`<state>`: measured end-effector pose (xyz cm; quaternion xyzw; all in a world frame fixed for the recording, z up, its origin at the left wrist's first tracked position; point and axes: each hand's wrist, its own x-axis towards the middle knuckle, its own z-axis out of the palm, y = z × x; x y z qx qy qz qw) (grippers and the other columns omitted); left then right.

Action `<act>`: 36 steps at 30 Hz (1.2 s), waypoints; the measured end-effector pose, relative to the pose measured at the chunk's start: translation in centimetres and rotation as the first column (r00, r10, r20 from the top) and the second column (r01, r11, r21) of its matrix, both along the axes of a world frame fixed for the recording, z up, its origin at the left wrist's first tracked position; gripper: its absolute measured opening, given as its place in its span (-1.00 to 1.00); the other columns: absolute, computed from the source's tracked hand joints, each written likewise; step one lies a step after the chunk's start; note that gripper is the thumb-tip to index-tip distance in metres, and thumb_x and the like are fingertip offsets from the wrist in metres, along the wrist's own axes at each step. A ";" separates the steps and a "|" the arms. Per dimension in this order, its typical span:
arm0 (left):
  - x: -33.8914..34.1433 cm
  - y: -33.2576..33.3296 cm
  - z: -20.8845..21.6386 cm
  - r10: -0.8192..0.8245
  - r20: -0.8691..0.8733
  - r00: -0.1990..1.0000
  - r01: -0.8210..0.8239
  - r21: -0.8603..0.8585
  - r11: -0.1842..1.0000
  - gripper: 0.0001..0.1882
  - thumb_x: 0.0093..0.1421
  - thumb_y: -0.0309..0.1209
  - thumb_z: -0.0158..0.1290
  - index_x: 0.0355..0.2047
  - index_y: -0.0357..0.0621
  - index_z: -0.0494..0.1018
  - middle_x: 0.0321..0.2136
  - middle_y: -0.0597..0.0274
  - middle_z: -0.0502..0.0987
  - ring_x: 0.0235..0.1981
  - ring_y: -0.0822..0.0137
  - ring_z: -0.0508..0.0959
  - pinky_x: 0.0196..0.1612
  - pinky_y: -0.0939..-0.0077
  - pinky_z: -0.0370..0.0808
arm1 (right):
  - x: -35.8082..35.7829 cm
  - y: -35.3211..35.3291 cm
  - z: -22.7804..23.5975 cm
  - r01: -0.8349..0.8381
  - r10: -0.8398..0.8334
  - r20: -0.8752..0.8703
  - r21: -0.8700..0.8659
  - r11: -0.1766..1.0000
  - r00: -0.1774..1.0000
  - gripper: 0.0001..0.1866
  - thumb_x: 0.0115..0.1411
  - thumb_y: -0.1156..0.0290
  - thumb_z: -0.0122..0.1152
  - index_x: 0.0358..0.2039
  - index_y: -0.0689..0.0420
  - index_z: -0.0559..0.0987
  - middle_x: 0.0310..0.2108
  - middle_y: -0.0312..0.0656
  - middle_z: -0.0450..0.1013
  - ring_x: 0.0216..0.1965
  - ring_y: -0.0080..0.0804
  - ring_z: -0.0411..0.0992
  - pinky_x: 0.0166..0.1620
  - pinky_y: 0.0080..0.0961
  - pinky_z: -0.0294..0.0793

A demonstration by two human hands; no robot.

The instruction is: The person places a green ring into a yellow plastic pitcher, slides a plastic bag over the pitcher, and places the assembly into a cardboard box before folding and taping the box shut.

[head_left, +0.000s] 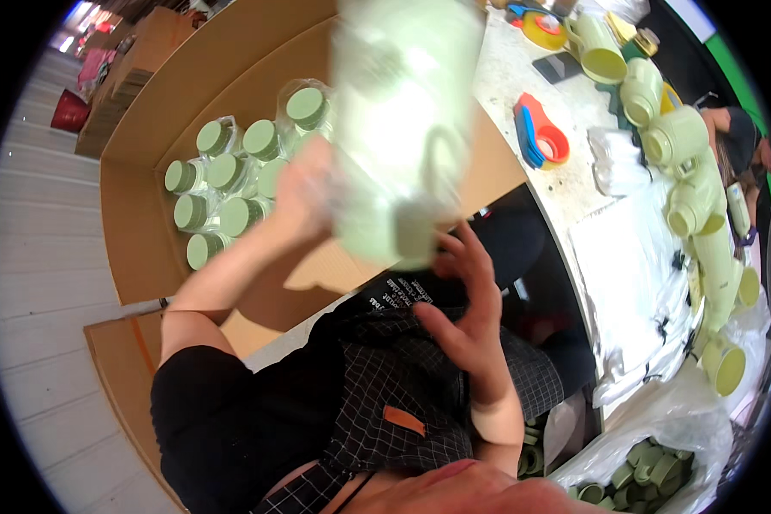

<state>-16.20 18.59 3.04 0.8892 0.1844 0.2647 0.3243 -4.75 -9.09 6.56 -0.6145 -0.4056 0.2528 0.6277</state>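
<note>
A large pale green bottle (403,128) in a clear plastic bag is held up close to the camera, smeared by motion. My left hand (308,190) grips its left side; some of the fingers are blurred or hidden behind the plastic. Just below the bottle's lower end is my right hand (467,300), its thumb and fingers spread and holding nothing. Whether its fingertips touch the plastic I cannot tell. To the left, an open cardboard box (133,171) contains several green-capped bottles (225,173) in clear bags, standing upright in rows.
On the right, a white worktable (501,81) bears a red and blue tape dispenser (544,137), stacked white plastic bags (630,274) and several green bottle bodies (677,137). A clear sack (698,428) of green parts sits at lower right. Another person's arm (718,128) shows beyond the table.
</note>
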 end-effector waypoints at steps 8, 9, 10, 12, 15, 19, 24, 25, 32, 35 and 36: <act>-3.7 31.3 -8.4 0.394 -0.453 0.800 -0.505 -0.153 0.849 -0.45 0.42 -0.09 -0.19 -0.02 -0.42 0.49 -0.19 -0.01 0.60 -0.18 0.19 0.55 -0.02 0.25 0.41 | -1.5 4.0 -3.7 -0.096 0.085 -0.163 -0.061 0.994 0.983 -0.24 0.07 0.60 0.33 0.29 0.22 0.26 0.06 -0.04 0.47 -0.08 -0.33 0.51 0.04 -0.43 0.47; -3.6 33.1 -10.9 0.385 -0.537 0.751 -0.505 -0.092 0.858 -0.46 0.42 -0.10 -0.20 -0.02 -0.40 0.50 -0.17 -0.02 0.60 -0.17 0.17 0.55 -0.01 0.24 0.41 | -1.9 2.2 -5.6 -0.031 -0.010 -0.258 -0.158 0.987 0.966 -0.29 0.10 0.62 0.29 0.28 0.21 0.27 0.05 -0.06 0.48 -0.09 -0.37 0.50 0.03 -0.44 0.47; -7.2 36.1 -11.8 0.321 -0.587 0.743 -0.326 0.102 0.940 -0.51 0.41 -0.12 -0.18 -0.13 -0.35 0.52 -0.27 0.05 0.57 -0.21 0.18 0.54 -0.06 0.24 0.42 | -2.6 0.1 -7.1 0.002 -0.055 -0.350 -0.151 0.989 0.935 -0.32 0.13 0.63 0.26 0.27 0.20 0.28 0.03 -0.09 0.48 -0.09 -0.41 0.49 0.03 -0.46 0.47; -8.5 38.8 -14.8 0.317 -0.654 0.687 -0.465 -0.061 0.883 -0.61 0.36 -0.17 -0.19 -0.20 -0.23 0.51 -0.33 0.08 0.53 -0.26 0.22 0.51 -0.16 0.29 0.42 | -3.4 -4.7 -9.9 0.144 -0.242 -0.459 -0.237 0.961 0.855 -0.41 0.19 0.63 0.19 0.24 0.19 0.31 -0.04 -0.17 0.50 -0.10 -0.51 0.45 0.02 -0.53 0.46; -13.7 41.0 -15.5 0.296 -0.614 0.732 -0.558 -0.291 0.777 -0.68 0.29 -0.25 -0.17 -0.22 -0.19 0.49 -0.35 0.06 0.53 -0.26 0.26 0.51 -0.24 0.27 0.45 | -3.7 -9.3 -11.1 0.222 -0.384 -0.493 -0.356 0.908 0.781 -0.51 0.22 0.64 0.18 0.17 0.21 0.37 -0.09 -0.21 0.50 -0.14 -0.59 0.42 -0.03 -0.61 0.44; 0.1 28.3 -16.1 0.710 -0.212 0.671 -0.512 0.561 0.651 -0.58 0.20 -0.39 0.12 0.04 -0.32 0.42 -0.01 -0.05 0.50 -0.01 -0.02 0.49 0.02 0.14 0.44 | -0.5 -10.7 -11.6 0.424 -0.584 -0.349 -0.437 0.793 0.733 -0.59 0.24 0.63 0.18 0.11 0.21 0.41 -0.14 -0.22 0.51 -0.15 -0.61 0.42 -0.06 -0.62 0.43; 22.1 -0.4 -1.1 -0.425 -0.084 0.901 0.430 0.299 0.852 -0.49 0.20 -0.50 0.12 0.16 -0.29 0.29 0.08 -0.05 0.41 0.10 -0.02 0.42 0.19 0.19 0.33 | 2.5 -10.3 -10.6 0.456 -0.530 -0.326 -0.278 0.845 0.783 -0.55 0.24 0.58 0.22 0.14 0.18 0.40 -0.08 -0.16 0.51 -0.07 -0.45 0.48 0.00 -0.46 0.51; 25.2 -5.1 -1.0 -0.536 -0.072 0.841 0.534 0.257 0.805 -0.48 0.20 -0.50 0.12 0.16 -0.29 0.29 0.10 -0.04 0.40 0.12 0.00 0.41 0.21 0.20 0.32 | 3.1 -10.7 -9.8 0.476 -0.536 -0.269 -0.258 0.841 0.800 -0.51 0.20 0.58 0.26 0.15 0.17 0.40 -0.07 -0.13 0.49 -0.09 -0.41 0.49 -0.01 -0.44 0.51; 57.6 -18.5 -8.7 -0.350 0.250 0.903 0.288 0.252 0.924 0.07 0.03 0.05 0.34 0.18 -0.59 0.06 0.11 -0.40 0.23 0.11 -0.16 0.37 0.22 0.18 0.29 | 6.1 -31.3 -5.2 0.991 -0.961 0.263 -0.078 -0.108 -0.084 -0.52 0.08 0.63 0.22 0.05 0.17 0.40 -0.01 -0.18 0.38 -0.08 -0.37 0.43 -0.08 -0.51 0.47; 68.2 -23.5 -12.3 0.199 0.025 0.980 -0.196 0.335 0.921 0.28 -0.16 0.35 0.30 0.17 -0.63 0.12 0.12 -0.38 0.30 0.08 -0.31 0.39 0.16 0.00 0.39 | 2.4 -48.4 -7.1 0.798 -0.698 0.441 0.076 -0.597 -0.564 -0.53 0.10 0.49 0.29 0.04 0.23 0.40 0.03 -0.04 0.35 -0.02 -0.30 0.42 -0.03 -0.41 0.46; 70.9 -21.6 -11.5 0.013 -0.032 0.999 -0.003 0.283 0.959 0.25 -0.16 0.34 0.31 0.13 -0.64 0.17 0.09 -0.36 0.34 0.07 -0.28 0.42 0.16 0.02 0.40 | 1.5 -54.1 -8.6 0.676 -0.502 0.667 0.003 -0.737 -0.551 -0.55 0.06 0.43 0.34 -0.03 0.20 0.46 0.05 0.04 0.33 0.01 -0.16 0.43 0.03 -0.28 0.43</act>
